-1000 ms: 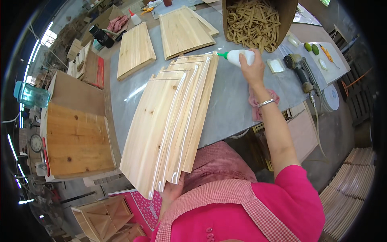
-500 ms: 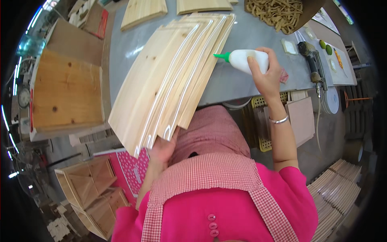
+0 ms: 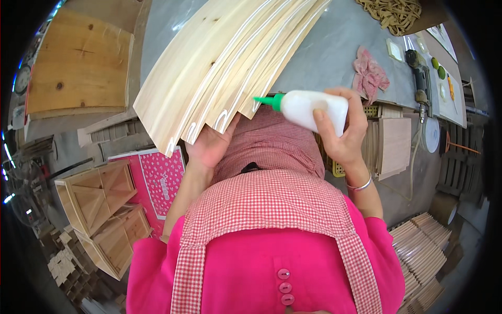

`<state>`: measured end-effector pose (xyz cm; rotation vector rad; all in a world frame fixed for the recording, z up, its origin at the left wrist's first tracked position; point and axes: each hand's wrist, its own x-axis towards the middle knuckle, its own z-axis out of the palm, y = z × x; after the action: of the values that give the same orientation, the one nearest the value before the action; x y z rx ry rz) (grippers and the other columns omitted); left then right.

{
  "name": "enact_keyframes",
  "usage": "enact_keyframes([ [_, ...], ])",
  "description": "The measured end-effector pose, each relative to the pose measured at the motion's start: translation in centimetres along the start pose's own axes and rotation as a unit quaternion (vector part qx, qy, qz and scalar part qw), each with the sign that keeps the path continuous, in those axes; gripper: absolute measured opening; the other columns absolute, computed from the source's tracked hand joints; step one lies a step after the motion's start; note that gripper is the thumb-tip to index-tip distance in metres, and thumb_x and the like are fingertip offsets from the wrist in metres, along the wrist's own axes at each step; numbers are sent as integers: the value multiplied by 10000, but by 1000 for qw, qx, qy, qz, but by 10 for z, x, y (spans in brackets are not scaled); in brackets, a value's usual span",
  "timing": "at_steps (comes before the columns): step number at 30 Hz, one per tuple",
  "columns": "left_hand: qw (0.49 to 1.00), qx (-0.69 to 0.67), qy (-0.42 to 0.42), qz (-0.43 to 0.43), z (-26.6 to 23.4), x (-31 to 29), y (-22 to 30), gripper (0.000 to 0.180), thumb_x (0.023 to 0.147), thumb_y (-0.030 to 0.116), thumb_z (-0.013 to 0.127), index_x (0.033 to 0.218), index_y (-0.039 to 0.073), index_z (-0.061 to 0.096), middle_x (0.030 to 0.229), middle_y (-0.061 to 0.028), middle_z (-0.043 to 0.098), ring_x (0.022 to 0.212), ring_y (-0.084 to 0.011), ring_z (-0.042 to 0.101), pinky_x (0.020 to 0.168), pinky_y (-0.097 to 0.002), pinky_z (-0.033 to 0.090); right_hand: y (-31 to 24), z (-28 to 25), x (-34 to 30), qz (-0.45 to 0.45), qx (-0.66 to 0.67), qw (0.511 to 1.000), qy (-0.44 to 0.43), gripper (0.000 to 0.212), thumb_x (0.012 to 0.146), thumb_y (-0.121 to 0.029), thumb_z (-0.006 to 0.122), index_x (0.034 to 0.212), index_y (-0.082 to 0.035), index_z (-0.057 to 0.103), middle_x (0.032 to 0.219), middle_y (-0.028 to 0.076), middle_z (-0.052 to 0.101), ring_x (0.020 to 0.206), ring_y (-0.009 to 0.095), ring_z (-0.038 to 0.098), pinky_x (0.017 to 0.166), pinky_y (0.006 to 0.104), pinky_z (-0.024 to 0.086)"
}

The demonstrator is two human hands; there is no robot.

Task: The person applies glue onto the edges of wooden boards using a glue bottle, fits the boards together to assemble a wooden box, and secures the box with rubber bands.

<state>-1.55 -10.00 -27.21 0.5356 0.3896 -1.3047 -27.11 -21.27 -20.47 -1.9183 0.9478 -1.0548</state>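
Several pale wooden boards (image 3: 183, 73) lie fanned out in overlapping steps, their near ends past the table edge. A glossy white bead of what looks like glue runs along the exposed edge strip of each. Beneath the near ends, my left hand (image 3: 208, 148) supports the boards, its fingers partly hidden by them and its thumb showing. My right hand (image 3: 345, 128) is wrapped round a white squeeze bottle (image 3: 311, 111) with a green nozzle. The bottle is tilted almost level, its tip at the near end of the rightmost board.
Behind the boards spreads the grey table (image 3: 324, 57). On its right lie a crumpled pink cloth (image 3: 369, 76), a power tool with a hose (image 3: 418, 78) and tan strips (image 3: 392, 13). A wooden panel (image 3: 78, 63) stands left; wooden crates (image 3: 99, 196) are on the floor.
My right hand has brought the bottle toward me along the rightmost board, and the white bead there now reaches its near end. The view has shifted, showing the pink cloth more fully.
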Motion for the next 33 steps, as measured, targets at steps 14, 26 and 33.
enact_keyframes([
  [14,1000,3,13,4,-6,11,3,658,982,481,460,1474,48,404,1519,-157,431,1389,-367,400,1190,-566,257,39,-12,1,69,110,976,177,345,892,-178,698,1135,3,534,1003,63,592,888,115,554,783,267,475],
  [26,999,-23,-26,-12,-59,26,28,560,1014,407,438,1438,42,457,1459,-145,506,1324,-359,485,1142,-566,357,223,-203,71,122,-434,845,287,342,740,-259,730,833,-33,491,890,170,547,856,369,547,743,467,439],
  [33,976,108,60,181,-29,-29,105,713,989,578,439,1466,48,419,1453,-168,507,1323,-357,494,1132,-496,369,149,-146,101,-61,-380,904,187,166,824,-141,667,832,-38,537,823,148,569,835,363,561,762,491,429],
])
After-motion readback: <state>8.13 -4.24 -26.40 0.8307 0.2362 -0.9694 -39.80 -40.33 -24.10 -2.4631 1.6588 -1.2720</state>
